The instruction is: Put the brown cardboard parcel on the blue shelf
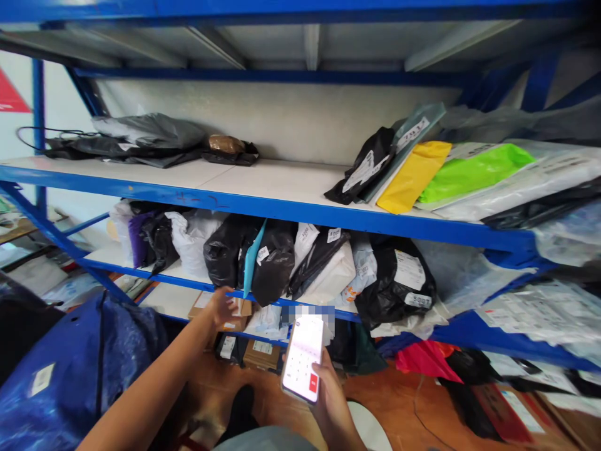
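Note:
My right hand (328, 379) is wrapped round a smartphone (301, 363) with a lit screen showing a keypad and a red button; the thumb rests on the glass. My left hand (224, 308) reaches towards the shelf, slightly blurred, its fingers apart and nothing seen in them. It is just below a black plastic parcel (223, 250) on the middle shelf and in front of a cardboard box (243, 313) on the shelf beneath. A thin light-blue parcel (254, 260) and another black parcel (273, 263) with a number label stand right of that hand.
Blue shelf beams (282, 207) cross in front of me. Above lie a yellow parcel (413, 178), a green parcel (476, 170) and grey bags (154, 130). A big blue sack (70, 369) stands at the left. A white round object (369, 429) is on the floor.

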{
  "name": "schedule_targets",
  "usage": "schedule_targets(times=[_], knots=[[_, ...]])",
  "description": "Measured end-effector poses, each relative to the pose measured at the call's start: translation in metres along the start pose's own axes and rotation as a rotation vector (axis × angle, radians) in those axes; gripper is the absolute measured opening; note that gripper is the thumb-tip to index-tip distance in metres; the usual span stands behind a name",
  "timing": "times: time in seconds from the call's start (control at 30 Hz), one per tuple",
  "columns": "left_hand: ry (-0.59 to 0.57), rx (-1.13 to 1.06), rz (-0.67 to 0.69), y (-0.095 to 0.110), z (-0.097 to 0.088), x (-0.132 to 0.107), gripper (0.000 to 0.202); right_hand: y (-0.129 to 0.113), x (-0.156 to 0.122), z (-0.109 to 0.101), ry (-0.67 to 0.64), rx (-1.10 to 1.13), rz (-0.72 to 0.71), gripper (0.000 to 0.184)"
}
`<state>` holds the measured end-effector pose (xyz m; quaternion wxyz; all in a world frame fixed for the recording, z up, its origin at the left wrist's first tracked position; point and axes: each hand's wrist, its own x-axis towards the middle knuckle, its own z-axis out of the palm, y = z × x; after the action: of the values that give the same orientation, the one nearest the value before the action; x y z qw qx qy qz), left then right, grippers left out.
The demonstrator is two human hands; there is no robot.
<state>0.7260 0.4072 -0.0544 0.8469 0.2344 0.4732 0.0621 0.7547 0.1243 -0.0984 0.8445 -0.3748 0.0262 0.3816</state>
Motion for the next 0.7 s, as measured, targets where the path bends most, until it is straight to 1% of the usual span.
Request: schedule_targets(times=[0.07,0.1,0.13,0.17,0.2,0.23,0.3,0.4,0.5,0.57,0.7], knots=[[-0.197,0.144,-0.116,-0.045,0.011,-0.026,0.036,-0.001,0.003,0.002,-0.043,-0.006,-0.040,0.064],[-0.340,0.215,-0.162,-0.066,0.015,-0.038,0.042,-0.001,0.004,0.003,-0.052,-0.001,-0.064,0.068],[-0.552,0.343,-0.153,-0.083,0.018,-0.048,0.053,-0.001,0.005,0.005,-0.059,0.007,-0.081,0.071],[-0.642,0.410,-0.114,-0.097,0.020,-0.055,0.065,-0.001,0.006,0.007,-0.064,0.011,-0.095,0.072],[-0.703,0.460,-0.078,-0.107,0.022,-0.060,0.077,-0.002,0.007,0.009,-0.068,0.010,-0.104,0.073],[-0.721,0.494,-0.038,-0.114,0.023,-0.062,0.087,-0.003,0.007,0.012,-0.075,0.001,-0.110,0.074],[-0.664,0.517,0.014,-0.121,0.025,-0.060,0.098,-0.008,0.006,0.016,-0.084,-0.035,-0.116,0.076],[-0.596,0.553,0.063,-0.121,0.027,-0.053,0.099,-0.016,0.005,0.021,-0.095,-0.114,-0.122,0.078],[-0.616,0.543,0.054,-0.118,0.027,-0.048,0.098,-0.020,0.007,0.026,-0.083,-0.162,-0.151,0.078],[-0.657,0.504,0.028,-0.116,0.027,-0.047,0.098,-0.020,0.009,0.031,-0.041,-0.153,-0.161,0.071],[-0.697,0.448,0.026,-0.115,0.028,-0.045,0.098,-0.018,0.014,0.040,0.063,-0.116,-0.173,0.047]])
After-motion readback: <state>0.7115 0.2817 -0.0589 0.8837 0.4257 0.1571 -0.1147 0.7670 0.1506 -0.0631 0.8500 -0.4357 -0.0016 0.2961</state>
